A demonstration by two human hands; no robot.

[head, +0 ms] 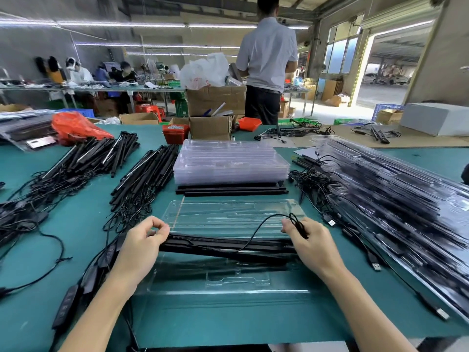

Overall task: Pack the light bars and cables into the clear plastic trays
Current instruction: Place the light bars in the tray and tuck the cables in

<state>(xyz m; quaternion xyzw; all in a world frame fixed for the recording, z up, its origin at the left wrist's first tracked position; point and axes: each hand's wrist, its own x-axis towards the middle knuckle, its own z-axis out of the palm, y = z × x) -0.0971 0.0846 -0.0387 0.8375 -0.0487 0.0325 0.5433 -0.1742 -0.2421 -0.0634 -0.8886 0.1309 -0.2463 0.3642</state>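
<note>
On the green table (76, 224) it's basically all black bars and wire. Biggest thing is the long heap of packed trays (396, 199) sloping down the right side, stuffed with bars, plugs hanging off its near edge. Left side has two loose piles of bars (121, 161) lying at an angle with their cables (38, 199) tangled toward the near-left. Dead center at the back sits a stack of empty trays (231, 161), with a few bars (232, 190) lying crosswise just in front of it.

Closest to the camera there's an open tray (228, 273), its lid (228, 217) folded back flat. Lying across the middle of it is a pair of bars (228, 247), tilted a bit rather than seated in the slots.

Left hand (142, 242) has fingers curled round the left end of that pair. Right hand (309, 245) is on the right end and also pinches a bundled cable (299, 226), which loops out over the lid and back to the bars.

Someone in a white shirt (267, 52) stands past the table by cardboard boxes (215, 100).
</note>
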